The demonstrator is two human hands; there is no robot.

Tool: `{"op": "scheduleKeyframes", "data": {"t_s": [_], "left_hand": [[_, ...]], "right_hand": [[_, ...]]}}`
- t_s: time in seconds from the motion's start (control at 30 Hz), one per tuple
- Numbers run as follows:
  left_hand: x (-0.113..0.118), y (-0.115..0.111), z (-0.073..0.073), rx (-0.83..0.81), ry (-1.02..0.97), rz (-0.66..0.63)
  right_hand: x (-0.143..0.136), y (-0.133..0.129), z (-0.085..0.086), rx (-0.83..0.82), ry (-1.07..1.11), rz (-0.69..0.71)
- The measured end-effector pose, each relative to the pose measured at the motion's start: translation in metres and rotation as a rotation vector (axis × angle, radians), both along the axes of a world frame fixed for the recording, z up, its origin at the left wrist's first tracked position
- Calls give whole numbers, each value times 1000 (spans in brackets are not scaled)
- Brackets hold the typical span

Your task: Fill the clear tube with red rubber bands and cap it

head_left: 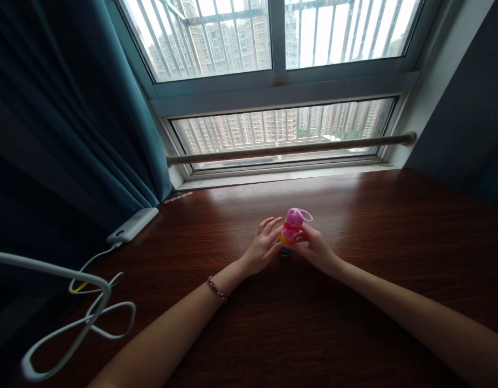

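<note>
A small pink bottle with a pink ring loop at its top and a yellow and blue lower part stands slightly tilted over the brown wooden table. My right hand holds it from the right, thumb and fingers closed round its side. On the other side is my left hand, its fingers spread and the fingertips close to or touching the bottle's left side. A beaded bracelet circles my left wrist. The bottle's base is partly hidden between the hands.
A white power bank lies at the table's left edge, with a white cable looping toward the lower left. Blue curtains hang at the left. Behind the table are a window and a horizontal rail.
</note>
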State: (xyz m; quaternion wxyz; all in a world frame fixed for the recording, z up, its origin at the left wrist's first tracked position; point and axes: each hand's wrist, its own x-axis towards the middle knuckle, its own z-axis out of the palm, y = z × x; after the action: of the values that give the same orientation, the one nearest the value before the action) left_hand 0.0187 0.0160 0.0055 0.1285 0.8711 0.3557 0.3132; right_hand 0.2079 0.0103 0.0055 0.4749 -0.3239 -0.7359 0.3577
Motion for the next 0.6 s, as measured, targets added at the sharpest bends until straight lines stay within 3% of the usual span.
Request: {"op": "scheduleKeyframes", "data": {"t_s": [0.17, 0.4, 0.6], "left_hand": [[-1, 1, -4, -11, 33, 63], [0, 1, -5, 11, 39, 55], [-1, 1, -5, 41, 34, 61]], "right_hand": [[24, 29, 8, 28, -58, -194], [101, 85, 20, -116, -267, -515], [142, 100, 22, -118, -511, -698]]}}
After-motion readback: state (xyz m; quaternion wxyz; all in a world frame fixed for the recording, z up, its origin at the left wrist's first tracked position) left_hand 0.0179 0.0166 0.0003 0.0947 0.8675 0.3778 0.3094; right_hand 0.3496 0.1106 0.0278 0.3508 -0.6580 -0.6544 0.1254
